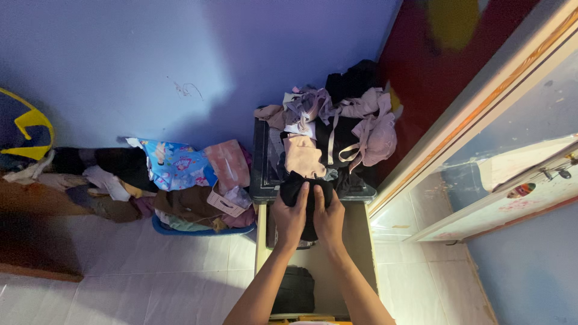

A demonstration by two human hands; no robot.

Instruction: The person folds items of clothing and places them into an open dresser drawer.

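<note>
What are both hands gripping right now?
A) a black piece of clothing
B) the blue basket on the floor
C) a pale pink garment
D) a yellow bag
A: the left hand and the right hand both clutch a black piece of clothing at the front edge of the dark bin, while the pink garments lie untouched behind it.

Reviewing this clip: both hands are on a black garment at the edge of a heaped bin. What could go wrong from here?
1. The left hand and right hand grip the black garment at the front edge of the dark bin; tugging it may drag the pink clothes pile off.
2. Loosened pieces could drop into the open drawer onto the folded dark item.
</note>
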